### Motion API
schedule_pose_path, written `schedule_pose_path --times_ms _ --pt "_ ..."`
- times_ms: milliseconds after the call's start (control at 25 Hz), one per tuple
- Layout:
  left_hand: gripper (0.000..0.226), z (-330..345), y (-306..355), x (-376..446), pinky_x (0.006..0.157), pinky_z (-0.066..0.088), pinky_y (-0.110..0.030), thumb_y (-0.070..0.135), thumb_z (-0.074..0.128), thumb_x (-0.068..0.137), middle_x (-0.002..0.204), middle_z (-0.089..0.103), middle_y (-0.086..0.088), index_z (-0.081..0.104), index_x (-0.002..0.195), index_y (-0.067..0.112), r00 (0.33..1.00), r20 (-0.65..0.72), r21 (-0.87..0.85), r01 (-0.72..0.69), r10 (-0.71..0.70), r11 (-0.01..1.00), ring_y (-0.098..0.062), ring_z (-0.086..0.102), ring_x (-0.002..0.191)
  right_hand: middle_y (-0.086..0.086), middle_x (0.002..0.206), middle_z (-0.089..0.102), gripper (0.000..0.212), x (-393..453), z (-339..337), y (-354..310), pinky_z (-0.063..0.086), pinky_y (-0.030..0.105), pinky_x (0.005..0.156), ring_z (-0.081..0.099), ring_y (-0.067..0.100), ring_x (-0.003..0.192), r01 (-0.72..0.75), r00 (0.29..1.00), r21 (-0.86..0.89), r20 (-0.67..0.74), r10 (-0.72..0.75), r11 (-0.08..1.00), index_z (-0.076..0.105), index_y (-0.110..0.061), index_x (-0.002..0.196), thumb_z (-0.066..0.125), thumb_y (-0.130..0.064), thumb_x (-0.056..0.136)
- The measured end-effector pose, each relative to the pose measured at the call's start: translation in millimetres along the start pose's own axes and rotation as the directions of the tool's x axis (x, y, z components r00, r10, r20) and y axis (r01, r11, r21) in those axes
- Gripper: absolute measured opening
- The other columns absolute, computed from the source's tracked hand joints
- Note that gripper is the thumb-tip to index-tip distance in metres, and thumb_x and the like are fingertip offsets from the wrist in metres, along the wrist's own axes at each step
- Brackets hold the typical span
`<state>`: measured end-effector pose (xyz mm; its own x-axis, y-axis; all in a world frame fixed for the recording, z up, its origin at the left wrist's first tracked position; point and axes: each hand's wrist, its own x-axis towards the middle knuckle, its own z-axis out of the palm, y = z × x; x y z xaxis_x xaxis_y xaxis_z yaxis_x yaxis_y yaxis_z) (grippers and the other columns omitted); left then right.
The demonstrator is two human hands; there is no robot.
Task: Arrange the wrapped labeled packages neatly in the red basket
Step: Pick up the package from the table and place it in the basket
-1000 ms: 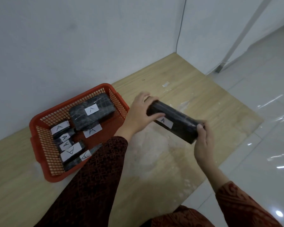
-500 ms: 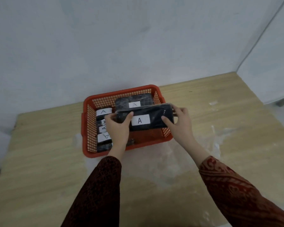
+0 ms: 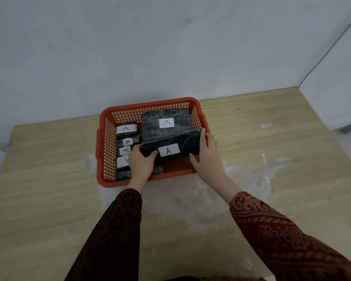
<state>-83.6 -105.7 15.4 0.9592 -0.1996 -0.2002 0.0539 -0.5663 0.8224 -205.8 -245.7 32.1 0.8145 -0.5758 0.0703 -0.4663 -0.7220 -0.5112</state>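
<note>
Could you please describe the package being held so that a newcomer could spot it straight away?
Find the red basket on the wooden table by the wall. Over its near right part, the left hand and right hand grip the ends of a long black package. Alone among the A-labelled packages, it is held, tilted against the big package behind.

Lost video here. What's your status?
Left hand and right hand grip long package over red basket. Square package behind it. Nothing blocking.

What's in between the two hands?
In the head view, a long black wrapped package with a white "A" label sits between the left hand and right hand, gripped at each end, over the red basket.
</note>
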Motion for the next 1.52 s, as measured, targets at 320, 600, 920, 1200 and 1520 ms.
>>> schedule_pose_path --times_ms 320,600,920,1200,1520 --pt "0.049 5.9 -1.8 -8.6 0.092 0.041 -0.033 0.014 0.067 0.086 0.132 0.045 -0.018 0.041 0.127 0.005 0.994 -0.032 0.176 -0.096 0.104 0.980 -0.032 0.050 0.115 0.021 0.133 0.048 0.062 12.8 -2.6 -7.2 0.043 0.038 0.098 0.045 0.033 0.120 0.040 0.975 -0.265 0.220 0.020 0.963 0.032 0.003 0.137 0.059 -0.025 0.089" --pt "0.056 5.6 -5.1 -7.2 0.101 0.041 -0.036 0.014 0.065 0.087 0.135 0.044 -0.019 0.043 0.137 0.003 0.993 -0.027 0.226 -0.107 0.116 0.968 -0.033 0.049 0.121 0.024 0.128 0.049 0.050 21.7 -6.1 -22.8 0.048 0.038 0.090 0.050 0.035 0.116 -0.052 0.941 -0.306 0.304 0.149 0.951 0.039 0.003 0.127 0.059 -0.024 0.090" --pt "0.067 8.4 -10.9 -4.7 0.104 0.039 -0.036 0.018 0.062 0.088 0.137 0.040 -0.020 0.032 0.147 0.005 0.991 0.025 0.280 -0.134 0.132 0.951 -0.032 0.044 0.126 0.022 0.125 0.050 0.038 14.4 2.3 -17.5 0.044 0.036 0.092 0.046 0.034 0.114 -0.035 0.945 -0.344 0.294 0.143 0.938 0.046 -0.003 0.121 0.055 -0.025 0.091" --pt "0.041 8.2 -11.6 -2.4 0.088 0.044 -0.031 0.016 0.073 0.079 0.120 0.049 -0.016 0.056 0.114 0.006 0.988 0.090 0.290 -0.145 0.124 0.946 -0.030 0.053 0.108 0.025 0.153 0.019 0.054 22.6 11.8 -18.9 0.033 0.046 0.109 0.032 0.042 0.132 -0.016 0.885 -0.307 0.439 0.156 0.952 0.043 -0.006 0.137 0.049 -0.039 0.095" --pt "0.023 10.5 -8.8 -6.1 0.087 0.047 -0.039 0.021 0.063 0.086 0.111 0.054 -0.012 0.065 0.106 0.009 0.951 0.057 0.401 -0.302 0.305 0.865 -0.028 0.050 0.108 0.017 0.152 0.033 0.072 -9.5 15.2 -25.5 0.029 0.046 0.112 0.034 0.034 0.137 0.070 0.855 -0.406 0.495 0.155 0.911 0.044 -0.012 0.138 0.016 -0.062 0.094"
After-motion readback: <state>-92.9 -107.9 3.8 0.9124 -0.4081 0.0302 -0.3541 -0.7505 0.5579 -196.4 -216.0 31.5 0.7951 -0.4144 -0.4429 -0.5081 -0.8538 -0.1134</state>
